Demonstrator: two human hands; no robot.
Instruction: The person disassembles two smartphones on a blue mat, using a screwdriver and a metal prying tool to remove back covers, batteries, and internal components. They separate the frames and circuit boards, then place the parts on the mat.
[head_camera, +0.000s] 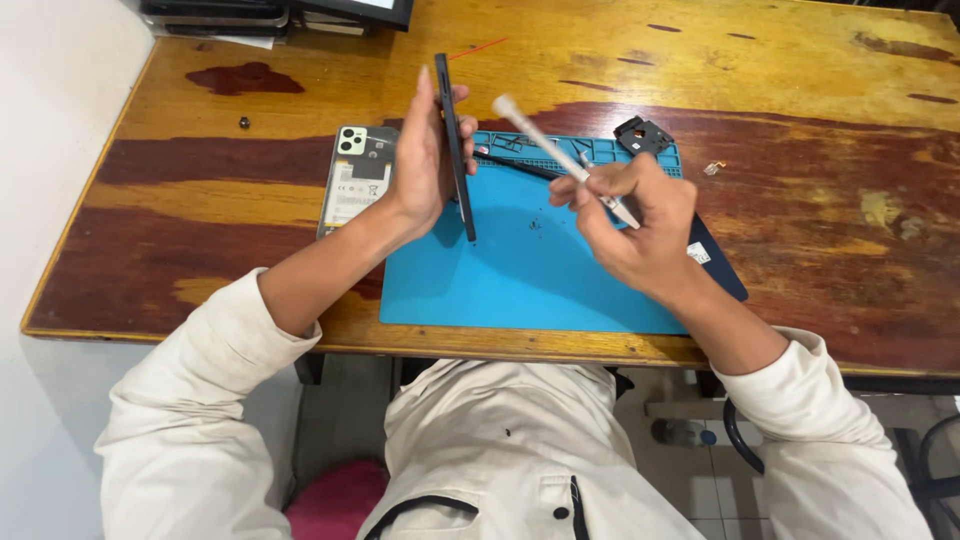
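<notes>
Phone (455, 145) is up on edge above the blue mat (520, 260), our left hand (425, 150) wrapped around it, fingers curled over the far side. Right hand (635, 215) pinches one white-tipped tool (560, 155), tip aimed at the phone. We'd say keep the phone steady and ease the tip in gently. Count: one phone held, one opened back shell (355, 178) beside the mat, one black bracket (643, 135), one small screw (243, 122) on the wooden table (800, 90).

Worn wooden table (800, 80), white wall (50, 100) at left, pale tiled floor (690, 490) below
</notes>
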